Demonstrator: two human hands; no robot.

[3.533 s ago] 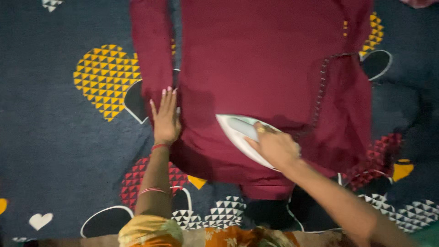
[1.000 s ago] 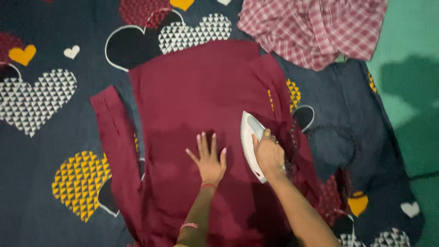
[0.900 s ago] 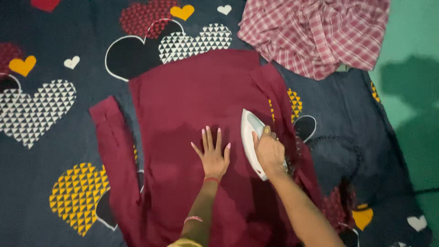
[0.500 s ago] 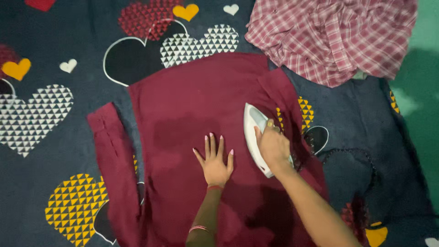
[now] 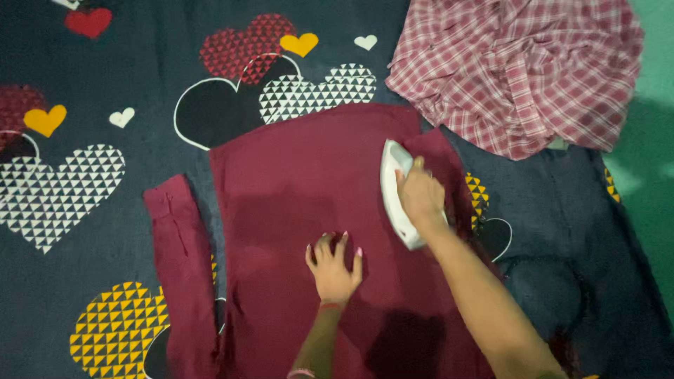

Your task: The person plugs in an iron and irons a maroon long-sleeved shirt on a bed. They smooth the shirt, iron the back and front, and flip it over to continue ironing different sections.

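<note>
A maroon garment (image 5: 295, 189) lies spread flat on a dark blue sheet (image 5: 91, 84) printed with hearts. My right hand (image 5: 420, 194) grips the handle of a white clothes iron (image 5: 394, 193), which rests on the garment's right side near its far edge, tip pointing away from me. My left hand (image 5: 334, 263) presses on the garment just left of the iron and closer to me, fingers curled against the cloth. A separate maroon strip, like a sleeve (image 5: 181, 267), lies to the left of the main panel.
A crumpled red-and-white checked cloth (image 5: 519, 70) lies at the far right, just beyond the garment. A green floor (image 5: 656, 168) shows along the sheet's right edge.
My right hand has pushed the iron away from me toward the garment's far edge. My left hand's fingers, flat and spread before, have curled on the cloth. The view has shifted slightly.
</note>
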